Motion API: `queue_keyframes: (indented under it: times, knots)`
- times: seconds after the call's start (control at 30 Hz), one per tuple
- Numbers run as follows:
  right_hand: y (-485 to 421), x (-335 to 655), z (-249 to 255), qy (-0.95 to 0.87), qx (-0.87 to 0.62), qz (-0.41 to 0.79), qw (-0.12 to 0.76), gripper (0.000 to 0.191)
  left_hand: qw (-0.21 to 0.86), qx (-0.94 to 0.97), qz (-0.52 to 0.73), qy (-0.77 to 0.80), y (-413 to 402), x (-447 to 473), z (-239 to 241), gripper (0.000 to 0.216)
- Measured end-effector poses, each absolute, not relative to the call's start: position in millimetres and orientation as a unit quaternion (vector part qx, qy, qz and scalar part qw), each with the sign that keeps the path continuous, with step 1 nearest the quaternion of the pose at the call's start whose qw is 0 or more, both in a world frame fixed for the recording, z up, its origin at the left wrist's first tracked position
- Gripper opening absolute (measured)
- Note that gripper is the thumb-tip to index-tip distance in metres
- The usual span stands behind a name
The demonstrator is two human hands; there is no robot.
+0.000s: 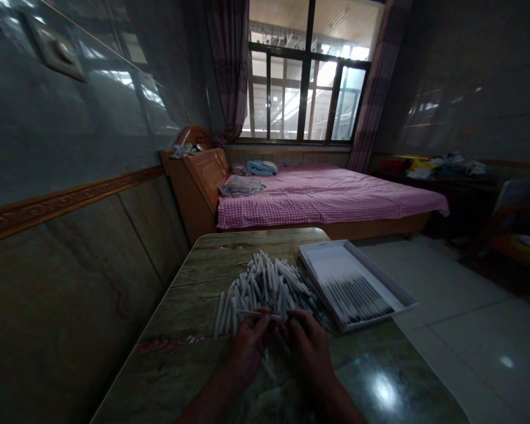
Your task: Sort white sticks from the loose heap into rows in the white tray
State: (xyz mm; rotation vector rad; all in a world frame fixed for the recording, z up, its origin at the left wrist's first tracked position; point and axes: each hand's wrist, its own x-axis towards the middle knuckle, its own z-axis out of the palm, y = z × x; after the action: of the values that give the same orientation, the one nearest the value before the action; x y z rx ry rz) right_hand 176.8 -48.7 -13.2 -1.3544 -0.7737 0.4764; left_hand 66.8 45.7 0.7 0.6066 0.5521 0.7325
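My left hand (249, 341) has its fingers clamped on a slim pale stick (247, 312), at the near edge of the heaped sticks (269, 282) on the desk (181, 377). My right hand (310, 338) curls by its right end, grip unclear to me, near the white tray (324, 259) holding a row of similar sticks (357, 297).

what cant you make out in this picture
Head view: any lettering on the white stick by the left hand, too small and blurred.
Head view: whether the right hand grips anything, hidden by the hand's own back and dim light.
Head view: the lower part of the pile of sticks, covered by those on top.
Head view: the near edge of the table, cut off by the picture's bottom.
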Motion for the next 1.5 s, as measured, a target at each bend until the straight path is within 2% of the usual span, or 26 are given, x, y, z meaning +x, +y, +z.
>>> queue_keyframes:
  times: [0.27,0.5,0.73,1.2,1.3,1.5]
  knots:
    - [-44.4,171.9,-9.8,-0.324,-0.593,0.216,0.704,0.015,0.845,0.294,0.345,0.283,45.0,67.3,6.0,0.036]
    - [-41.6,170.6,-3.9,-0.258,-0.552,0.28,0.742,0.022,0.839,0.307,0.347,0.284,45.2,66.4,3.4,0.035]
    - [-39.3,170.8,-6.1,-0.254,-0.563,0.23,0.752,0.017,0.838,0.306,0.347,0.288,46.2,66.5,0.0,0.032]
    - [-39.3,171.8,-8.1,-0.274,-0.571,0.248,0.733,0.014,0.843,0.293,0.349,0.286,43.2,67.7,6.6,0.042]
    - [-43.1,172.8,-7.1,-0.319,-0.603,0.215,0.699,0.013,0.836,0.305,0.35,0.292,42.2,67.1,5.5,0.043]
    - [-51.4,176.9,-5.9,-0.462,-0.642,0.054,0.61,0.008,0.797,0.377,0.372,0.29,42.7,65.8,-3.1,0.04]
